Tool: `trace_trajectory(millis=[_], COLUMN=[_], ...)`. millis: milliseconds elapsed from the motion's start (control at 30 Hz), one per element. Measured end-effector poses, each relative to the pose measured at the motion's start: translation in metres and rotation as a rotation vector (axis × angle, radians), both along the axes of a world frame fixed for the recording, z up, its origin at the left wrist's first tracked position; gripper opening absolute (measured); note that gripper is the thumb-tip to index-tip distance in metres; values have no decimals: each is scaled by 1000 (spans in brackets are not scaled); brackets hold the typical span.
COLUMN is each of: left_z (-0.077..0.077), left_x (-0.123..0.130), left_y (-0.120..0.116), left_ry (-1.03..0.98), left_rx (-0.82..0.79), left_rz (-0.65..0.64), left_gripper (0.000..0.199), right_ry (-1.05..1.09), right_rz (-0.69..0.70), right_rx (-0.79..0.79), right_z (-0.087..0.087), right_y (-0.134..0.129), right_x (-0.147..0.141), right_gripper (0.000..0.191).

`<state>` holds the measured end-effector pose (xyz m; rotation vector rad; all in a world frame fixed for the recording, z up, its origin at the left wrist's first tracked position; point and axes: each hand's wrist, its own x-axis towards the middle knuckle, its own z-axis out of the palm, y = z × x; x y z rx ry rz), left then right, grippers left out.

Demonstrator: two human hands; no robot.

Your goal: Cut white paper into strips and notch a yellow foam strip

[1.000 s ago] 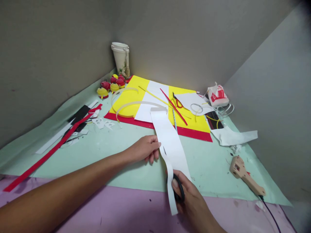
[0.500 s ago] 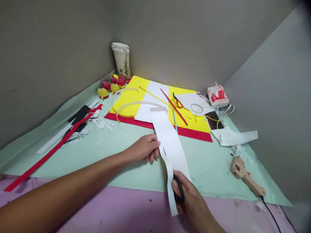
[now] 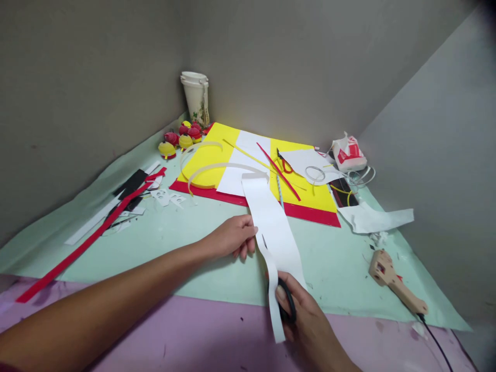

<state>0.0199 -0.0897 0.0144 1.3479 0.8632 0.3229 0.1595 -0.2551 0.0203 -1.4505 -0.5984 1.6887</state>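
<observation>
My left hand (image 3: 239, 236) pinches the left edge of a long white paper sheet (image 3: 277, 227), thumb on top and fingers curled beneath. Lower down, my right hand (image 3: 304, 312) grips black-handled scissors (image 3: 287, 302). Their blades run mostly under the paper, and a dark tip shows through the slit just below my left hand. A narrow partly cut strip (image 3: 276, 323) curls down past the scissors on the left, joined to the sheet above the slit. The sheet's far end rests over yellow, white and red sheets (image 3: 248, 150).
At right lies a beige glue gun (image 3: 397, 281) with its cord. Red-handled pliers (image 3: 287, 164), a tissue pack (image 3: 349, 152) and a phone-like dark object (image 3: 344, 194) sit farther back. A red strip (image 3: 93, 237), several small lanterns (image 3: 167, 150) and a white cup (image 3: 196, 98) are left.
The view has shifted slightly, so everything sits a little to the right. Both hands keep their grips, and the slit in the paper looks about the same.
</observation>
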Motion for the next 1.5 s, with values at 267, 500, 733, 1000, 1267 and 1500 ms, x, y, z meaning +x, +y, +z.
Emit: trace_trajectory(millis=[267, 500, 733, 1000, 1267, 1500], left_z=[1, 3, 4, 4, 5, 3], left_x=[0, 0, 1, 1, 1, 1], left_y=[-1, -2, -3, -2, -2, -1], left_ry=[-5, -14, -5, -6, 2, -7], left_rx=[16, 18, 18, 21, 0, -1], left_rz=[0, 1, 14, -3, 7, -5], left_gripper=[15, 15, 15, 15, 17, 17], right_ry=[-26, -29, 5, -7, 2, 23], right_rz=[36, -1, -10, 5, -5, -29], right_rx=[28, 50, 26, 65, 75, 49], right_z=[3, 5, -1, -8, -7, -3], right_y=[1, -1, 1, 0, 0, 0], right_x=[1, -3, -1, 1, 0, -3], right_gripper=[52, 53, 51, 52, 50, 49])
